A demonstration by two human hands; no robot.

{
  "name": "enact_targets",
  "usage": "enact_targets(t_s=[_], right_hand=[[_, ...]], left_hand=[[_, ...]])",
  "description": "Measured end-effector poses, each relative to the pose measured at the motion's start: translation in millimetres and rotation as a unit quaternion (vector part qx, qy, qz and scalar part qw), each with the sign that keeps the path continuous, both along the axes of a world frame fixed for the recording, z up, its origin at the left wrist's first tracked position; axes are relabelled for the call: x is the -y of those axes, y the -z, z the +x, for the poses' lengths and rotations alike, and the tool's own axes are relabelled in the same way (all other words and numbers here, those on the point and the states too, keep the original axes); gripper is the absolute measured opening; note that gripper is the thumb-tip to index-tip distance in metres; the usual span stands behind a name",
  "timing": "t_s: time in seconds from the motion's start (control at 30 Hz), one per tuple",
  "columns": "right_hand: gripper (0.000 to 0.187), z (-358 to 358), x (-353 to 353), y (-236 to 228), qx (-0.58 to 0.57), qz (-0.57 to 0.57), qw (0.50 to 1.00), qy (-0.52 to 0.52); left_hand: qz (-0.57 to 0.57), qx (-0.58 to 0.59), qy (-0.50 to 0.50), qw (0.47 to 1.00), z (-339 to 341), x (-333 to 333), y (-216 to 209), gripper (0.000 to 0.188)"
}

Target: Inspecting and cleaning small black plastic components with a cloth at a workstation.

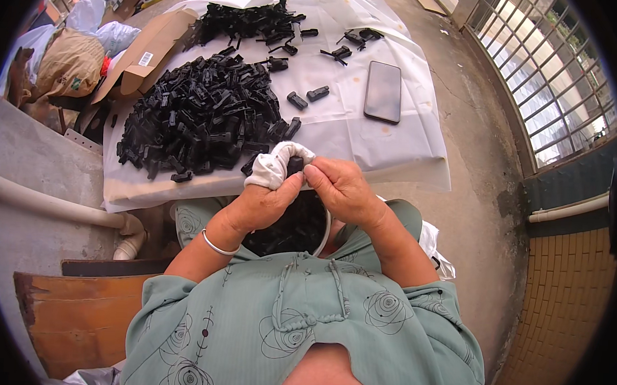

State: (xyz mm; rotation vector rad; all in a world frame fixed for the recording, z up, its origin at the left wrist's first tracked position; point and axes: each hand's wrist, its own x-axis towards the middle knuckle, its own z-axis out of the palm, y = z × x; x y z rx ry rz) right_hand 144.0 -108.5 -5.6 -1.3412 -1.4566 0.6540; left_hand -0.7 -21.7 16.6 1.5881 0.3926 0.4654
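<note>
Holding a small black part (294,165) between two hands near the close edge of a white-covered table (410,152).
The left hand (274,199), white cloth (269,169) about its fingers, grips the part; the right hand (348,191) pinches it from the right. A heap of black pieces (202,112) lies beyond, left of a phone (383,92).

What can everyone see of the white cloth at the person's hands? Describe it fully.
The white cloth looks soft, bunched and creased. It covers fingers of the left hand and arches around the far side of a small black piece, its right end reaching the right hand. It is near the front edge of the table sheet. Its full shape is hidden.
</note>
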Motion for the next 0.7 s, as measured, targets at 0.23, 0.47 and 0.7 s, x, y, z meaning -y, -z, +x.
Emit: enact_targets(t_s=[0.23,0.47,0.7], right_hand=[[0.024,-10.2,-6.0,8.6,-0.001,0.01,0.999,0.037],[0.021,-13.1,2.6,24.9,-0.048,0.001,0.999,-0.009],[0.015,4.5,2.6,21.4,0.02,-0.008,0.996,0.085]], left_hand=[[0.239,-0.023,-0.033,0.97,1.2,-2.4,13.5,0.024],[0.299,0.03,-0.013,0.954,-6.3,-7.2,27.2,0.024],[-0.338,0.101,0.053,0.934,-20.1,-11.6,16.3,0.032]])
